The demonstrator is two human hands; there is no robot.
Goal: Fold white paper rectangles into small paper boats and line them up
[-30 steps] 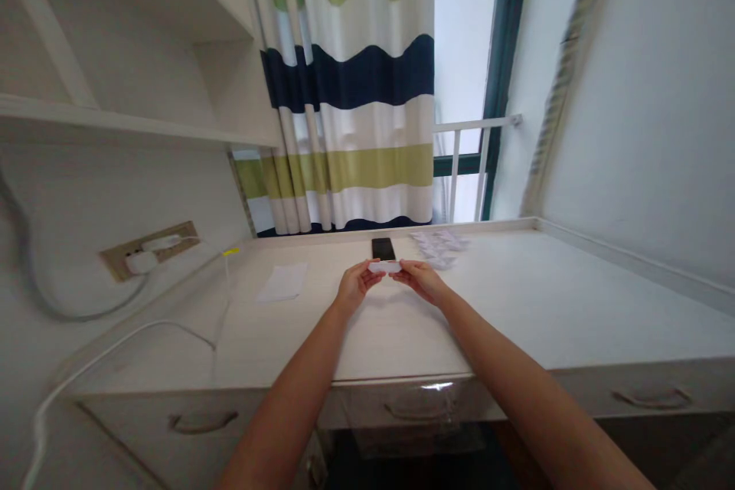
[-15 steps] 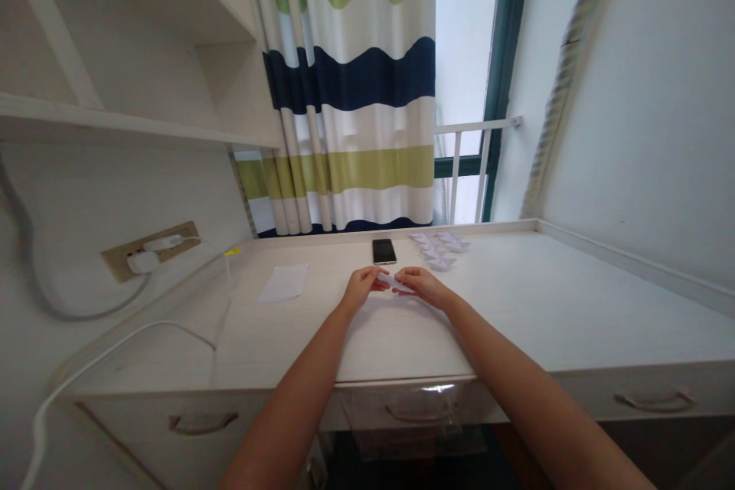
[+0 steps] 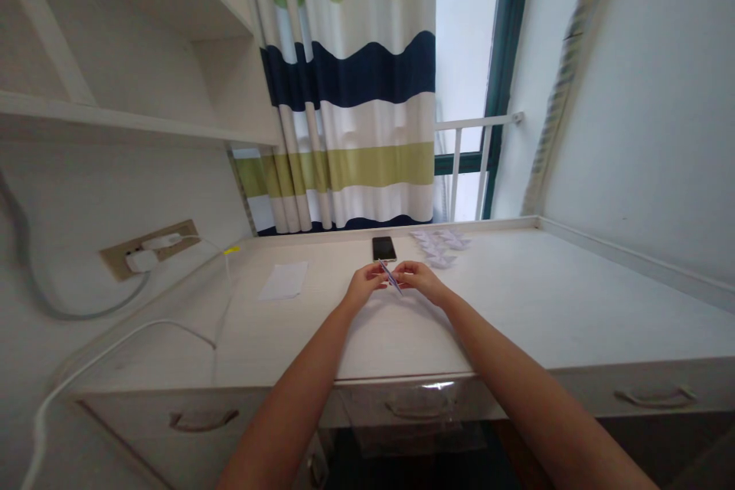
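Between my two hands, just above the desk, is a small folded piece of paper point(image 3: 391, 279), seen nearly edge-on and tilted. My left hand point(image 3: 364, 285) pinches it from the left side. From the right, my right hand point(image 3: 421, 282) grips it with fingers and thumb. The exact folds are too small to make out. A black phone point(image 3: 384, 249) lies flat just beyond my hands. Several folded white paper pieces point(image 3: 439, 247) lie grouped to the right of the phone.
Left on the white desk point(image 3: 517, 306) lies a stack of white paper sheets point(image 3: 284, 281). A white cable point(image 3: 138, 331) runs over the desk's left edge from a wall socket point(image 3: 150, 249). A striped curtain point(image 3: 373, 122) hangs behind, and a shelf point(image 3: 138, 122) overhangs the left side.
The folded paper has turned from lying rather flat to a steeper, edge-on tilt between my fingers. My hands have stayed in nearly the same place.
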